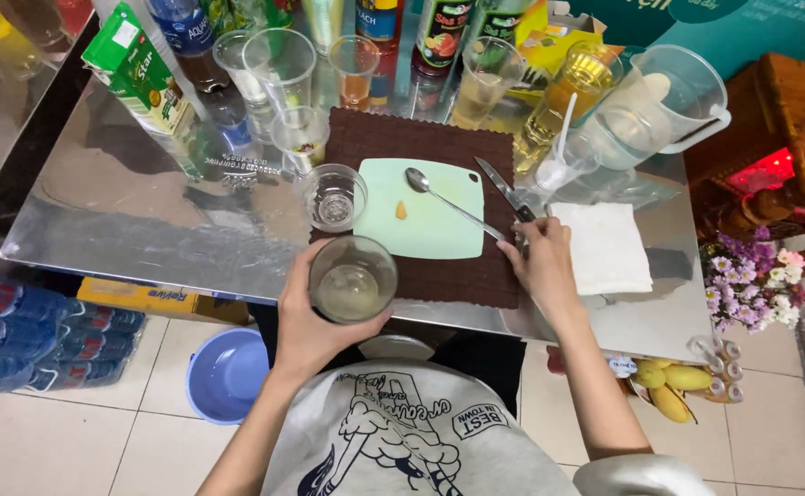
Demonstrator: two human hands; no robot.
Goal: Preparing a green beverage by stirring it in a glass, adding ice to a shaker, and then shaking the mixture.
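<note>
The left hand (315,317) held a clear glass (353,278) at the near edge of the brown mat (462,276), its fingers wrapped around the glass and pressed against its wall. The glass stood upright with a little pale liquid in its bottom, just in front of the green cutting board (421,225) that lay on the mat.

The right hand (542,266) rested at the right near corner of the mat, its fingers pinching the dark handle of a knife (505,189). The blade pointed away from the person, lying along the right side of the cutting board. A long metal spoon (448,200) lay aslant on the cutting board, its bowl toward the far left and its handle reaching toward the right hand. A small orange piece (401,210) sat on the board just left of the spoon.

A short empty glass (333,196) stood at the left edge of the cutting board, touching the mat. A folded white cloth (604,246) lay just right of the mat, beside the right hand. Beyond the mat stood several clear cups, bottles and a green carton (136,69), and to the far right of the mat a clear plastic jug (655,106). All of it stood on a shiny metal surface (127,220).
</note>
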